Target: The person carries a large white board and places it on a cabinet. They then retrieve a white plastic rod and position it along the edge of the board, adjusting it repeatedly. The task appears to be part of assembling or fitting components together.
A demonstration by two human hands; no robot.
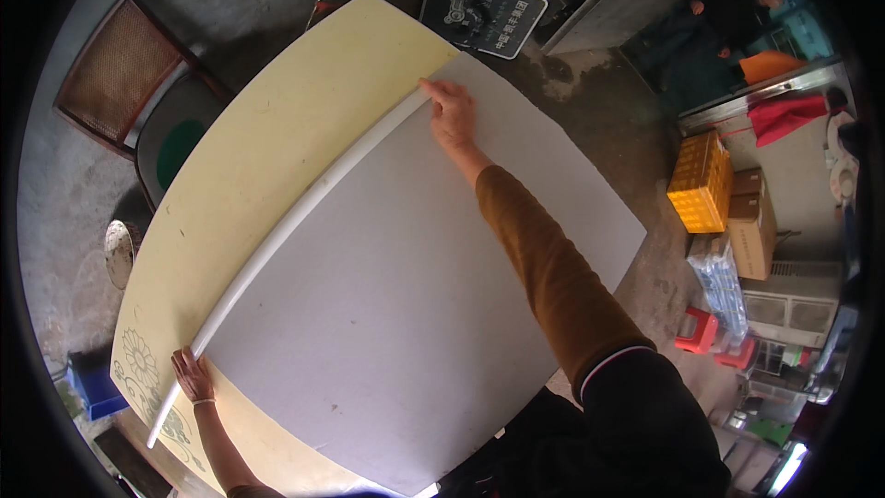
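Note:
A large pale grey sheet [369,286] lies over a yellow table [249,120] with flower drawings at its lower left corner. Along the sheet's far left edge runs a long, narrow white strip [286,221], whose near end sticks out past the sheet. My left hand [194,376] grips the strip near that end, fingers bent over it. At the far end, my right hand [450,115] pinches the strip against the sheet's edge, its arm stretched across the sheet. Whether the strip is a solid rod or a tube cannot be told.
A chair [161,83] stands close beyond the table's left side. At the far side sits a black square panel [483,11]. On the right are an orange crate [700,183], a cardboard box [751,226] and red stools [697,330]. Another person [719,23] is at the doorway.

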